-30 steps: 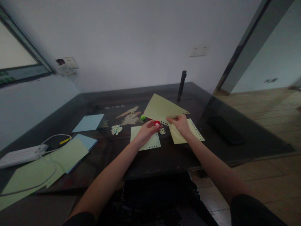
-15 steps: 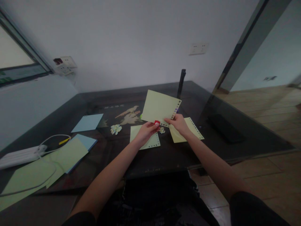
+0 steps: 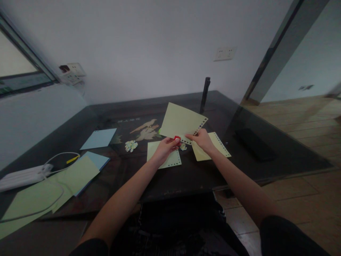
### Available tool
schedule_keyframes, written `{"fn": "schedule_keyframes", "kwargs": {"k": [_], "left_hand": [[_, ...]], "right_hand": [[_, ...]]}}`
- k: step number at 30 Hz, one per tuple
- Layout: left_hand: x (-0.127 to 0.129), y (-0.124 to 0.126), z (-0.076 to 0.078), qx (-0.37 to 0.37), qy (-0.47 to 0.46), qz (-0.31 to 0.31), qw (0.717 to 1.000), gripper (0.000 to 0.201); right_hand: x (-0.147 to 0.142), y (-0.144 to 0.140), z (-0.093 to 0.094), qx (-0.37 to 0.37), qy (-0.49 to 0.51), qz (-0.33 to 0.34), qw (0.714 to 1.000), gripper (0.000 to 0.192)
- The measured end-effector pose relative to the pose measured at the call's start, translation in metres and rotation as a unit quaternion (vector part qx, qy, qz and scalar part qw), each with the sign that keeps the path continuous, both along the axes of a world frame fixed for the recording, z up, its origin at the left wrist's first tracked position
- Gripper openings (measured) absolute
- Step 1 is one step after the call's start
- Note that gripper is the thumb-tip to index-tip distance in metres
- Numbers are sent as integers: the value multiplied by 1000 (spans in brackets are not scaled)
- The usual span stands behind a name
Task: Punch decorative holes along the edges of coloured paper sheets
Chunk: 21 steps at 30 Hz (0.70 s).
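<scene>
Overhead, both hands held one yellow sheet point(image 3: 180, 122) above the dark surface point(image 3: 186, 174).

The left hand point(image 3: 164, 149) pinched a small red punch point(image 3: 177, 138) against the sheet's near edge; the right hand point(image 3: 204, 139) pinched that same edge just beside it, at the perforated corner. The sheet rose up and away from both sets of fingers, tilted, its row of holes running along the right side. Both hands were about equally near. Two punched yellow sheets point(image 3: 163, 156) lay flat below, with paper dots point(image 3: 131, 145) to the left and blue sheets point(image 3: 99, 138) well apart.
</scene>
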<state>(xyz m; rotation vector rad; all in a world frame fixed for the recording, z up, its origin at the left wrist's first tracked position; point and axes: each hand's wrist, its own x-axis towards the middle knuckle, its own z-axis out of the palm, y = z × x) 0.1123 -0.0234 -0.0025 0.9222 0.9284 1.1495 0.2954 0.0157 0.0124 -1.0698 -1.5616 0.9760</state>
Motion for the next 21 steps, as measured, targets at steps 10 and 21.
{"fn": "schedule_keyframes", "kwargs": {"k": [10, 21], "left_hand": [[-1, 3, -4, 5, -3, -2, 1000, 27], [2, 1, -1, -3, -28, 2, 1000, 25]], "right_hand": [[0, -1, 2, -2, -12, -3, 1000, 21], [2, 3, -3, 26, -34, 1, 999, 27]]}}
